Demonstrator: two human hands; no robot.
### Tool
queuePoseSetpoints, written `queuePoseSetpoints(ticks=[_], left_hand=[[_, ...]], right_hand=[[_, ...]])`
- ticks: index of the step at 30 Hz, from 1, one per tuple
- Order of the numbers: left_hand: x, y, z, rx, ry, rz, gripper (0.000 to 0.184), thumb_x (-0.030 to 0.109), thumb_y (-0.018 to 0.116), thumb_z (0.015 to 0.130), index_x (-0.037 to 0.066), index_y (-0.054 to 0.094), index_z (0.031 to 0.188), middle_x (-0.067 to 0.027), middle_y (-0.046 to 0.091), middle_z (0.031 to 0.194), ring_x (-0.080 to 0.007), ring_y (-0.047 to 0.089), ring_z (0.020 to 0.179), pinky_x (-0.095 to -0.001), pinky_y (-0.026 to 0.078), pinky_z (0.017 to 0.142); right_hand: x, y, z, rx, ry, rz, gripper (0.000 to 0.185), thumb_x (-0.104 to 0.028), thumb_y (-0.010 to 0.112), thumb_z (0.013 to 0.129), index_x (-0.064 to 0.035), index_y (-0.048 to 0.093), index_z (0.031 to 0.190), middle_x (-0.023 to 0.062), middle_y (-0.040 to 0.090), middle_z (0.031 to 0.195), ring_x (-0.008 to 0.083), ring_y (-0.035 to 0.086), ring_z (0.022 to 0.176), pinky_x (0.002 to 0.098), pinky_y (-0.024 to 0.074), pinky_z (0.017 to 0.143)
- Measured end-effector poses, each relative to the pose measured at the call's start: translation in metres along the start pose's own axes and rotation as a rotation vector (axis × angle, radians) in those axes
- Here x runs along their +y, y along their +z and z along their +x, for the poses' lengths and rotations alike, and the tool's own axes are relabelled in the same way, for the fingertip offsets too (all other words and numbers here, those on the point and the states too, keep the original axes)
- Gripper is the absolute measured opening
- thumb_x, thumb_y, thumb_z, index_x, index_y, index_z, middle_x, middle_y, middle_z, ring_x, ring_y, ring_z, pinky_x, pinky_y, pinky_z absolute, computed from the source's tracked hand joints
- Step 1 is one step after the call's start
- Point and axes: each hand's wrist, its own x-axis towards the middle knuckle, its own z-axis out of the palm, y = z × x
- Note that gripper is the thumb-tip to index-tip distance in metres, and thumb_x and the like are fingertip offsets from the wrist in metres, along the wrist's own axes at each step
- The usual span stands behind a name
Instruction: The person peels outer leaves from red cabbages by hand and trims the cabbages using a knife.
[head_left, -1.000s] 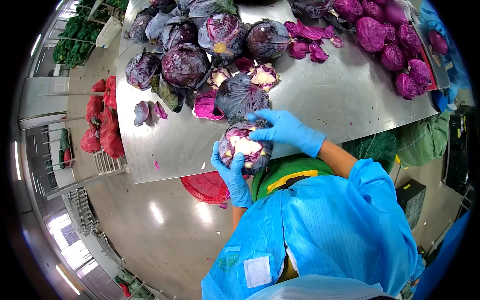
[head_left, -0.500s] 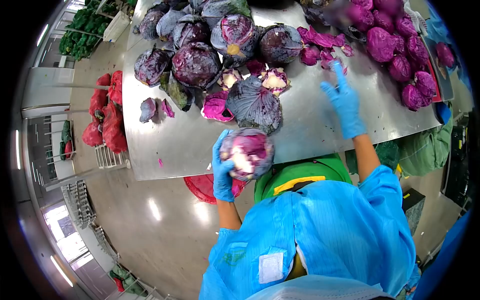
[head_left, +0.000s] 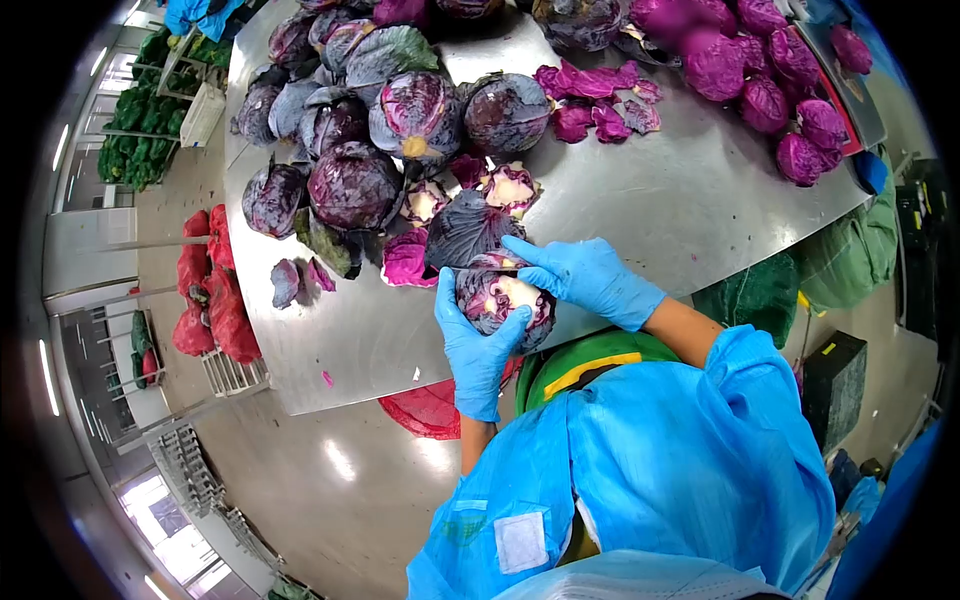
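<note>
A red cabbage [head_left: 482, 300] with a pale cut stem end sits in my left hand [head_left: 478, 345], fingers and thumb wrapped around its near left side. My right hand [head_left: 598, 282] is closed at the cabbage's far right edge, its forefinger and thumb pinching an outer leaf [head_left: 497, 259]. Both hands wear blue gloves. Just beyond the cabbage lies a large dark loose leaf [head_left: 468, 228], with cut pale stem pieces [head_left: 510, 188] beside it. The fingertips of my right hand partly hide the pinched leaf.
Dark unpeeled cabbages [head_left: 355, 186] crowd the metal table [head_left: 690, 215] at the far left. Bright purple peeled cabbages [head_left: 764, 104] are heaped at the right. Purple leaf scraps [head_left: 600, 85] lie between them. Below the edge are a green container [head_left: 610, 352] and red net sacks [head_left: 222, 300].
My right hand has come from the open table at the right to the cabbage and closed on its leaf. My left hand still holds the cabbage, now slightly turned. The view has shifted.
</note>
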Motion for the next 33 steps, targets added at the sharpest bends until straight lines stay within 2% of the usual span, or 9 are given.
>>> queuePoseSetpoints(ticks=[7,10,11,15,18,22,25,29,33], left_hand=[[0.010,0.000,0.003,-0.095,0.233,0.379,0.112,0.034,0.090,0.061,0.001,0.029,0.150,-0.0227,0.031,0.151,-0.0366,0.032,0.140,-0.0430,0.029,0.116],[0.008,-0.024,0.012,-0.188,0.375,0.387,0.111,0.034,0.091,0.059,0.003,0.034,0.149,-0.0215,0.030,0.152,-0.0359,0.031,0.141,-0.0438,0.028,0.116],[0.012,-0.031,0.010,-0.131,0.412,0.395,0.108,0.031,0.090,0.060,0.004,0.036,0.149,-0.0199,0.031,0.152,-0.0349,0.030,0.142,-0.0441,0.027,0.116],[0.000,-0.039,-0.015,0.183,0.163,0.361,0.107,0.028,0.092,0.062,0.004,0.034,0.150,-0.0189,0.029,0.155,-0.0334,0.029,0.143,-0.0426,0.024,0.118],[0.005,-0.024,-0.013,0.203,0.184,0.388,0.116,0.029,0.092,0.062,0.001,0.026,0.153,-0.0174,0.027,0.157,-0.0306,0.028,0.144,-0.0418,0.021,0.119],[-0.019,-0.048,-0.003,0.095,0.222,0.080,0.132,0.031,0.094,0.058,0.004,0.011,0.156,-0.0183,0.025,0.157,-0.0292,0.027,0.144,-0.0413,0.021,0.119],[-0.013,-0.051,-0.004,0.034,0.198,0.013,0.140,0.033,0.096,0.055,0.004,0.004,0.157,-0.0189,0.025,0.157,-0.0284,0.030,0.142,-0.0396,0.024,0.118],[0.002,-0.028,0.001,0.006,0.232,0.327,0.128,0.036,0.095,0.053,0.000,0.022,0.152,-0.0213,0.026,0.155,-0.0342,0.029,0.143,-0.0426,0.026,0.117],[0.015,-0.001,0.009,-0.009,0.329,0.497,0.130,0.041,0.094,0.054,-0.002,0.020,0.152,-0.0276,0.029,0.152,-0.0401,0.031,0.141,-0.0439,0.029,0.115]], right_hand=[[0.023,0.001,0.035,0.132,-0.008,0.035,0.040,-0.038,0.063,0.092,-0.0144,0.062,0.124,0.0169,0.069,0.087,0.0352,0.067,0.073,0.0438,0.0528,0.065],[0.042,0.011,0.056,-0.096,0.138,0.710,0.035,-0.034,0.069,0.087,-0.0101,0.067,0.111,0.0167,0.068,0.082,0.0361,0.064,0.070,0.0434,0.0514,0.064],[0.034,0.010,0.054,-0.160,0.320,0.897,0.026,-0.029,0.071,0.084,-0.0071,0.067,0.097,0.0158,0.065,0.077,0.0365,0.061,0.067,0.0431,0.0497,0.064],[0.012,0.045,0.029,0.169,0.079,0.608,0.019,-0.023,0.071,0.084,-0.0065,0.062,0.089,0.0170,0.062,0.076,0.0362,0.062,0.069,0.0402,0.0488,0.061],[-0.007,0.044,0.003,0.287,-0.108,0.513,0.020,-0.019,0.072,0.087,-0.0020,0.066,0.094,0.0071,0.059,0.070,0.0126,0.056,0.065,0.0329,0.0490,0.060],[0.065,0.052,-0.003,0.426,0.517,1.008,0.017,-0.017,0.070,0.089,-0.0046,0.067,0.101,-0.0010,0.062,0.073,0.0047,0.050,0.051,0.0230,0.0406,0.044],[0.114,0.019,-0.016,0.766,0.579,0.770,0.040,-0.029,0.066,0.092,-0.0077,0.064,0.125,0.0077,0.064,0.075,0.0141,0.055,0.062,0.0370,0.0470,0.057],[0.066,-0.033,-0.029,0.593,0.460,0.191,0.055,-0.046,0.056,0.097,-0.0174,0.049,0.144,0.0164,0.068,0.083,0.0284,0.062,0.064,0.0408,0.0503,0.062],[0.022,0.003,-0.017,0.393,0.047,0.223,0.056,-0.054,0.045,0.099,-0.0213,0.048,0.145,0.0172,0.070,0.091,0.0352,0.067,0.071,0.0431,0.0524,0.063]])
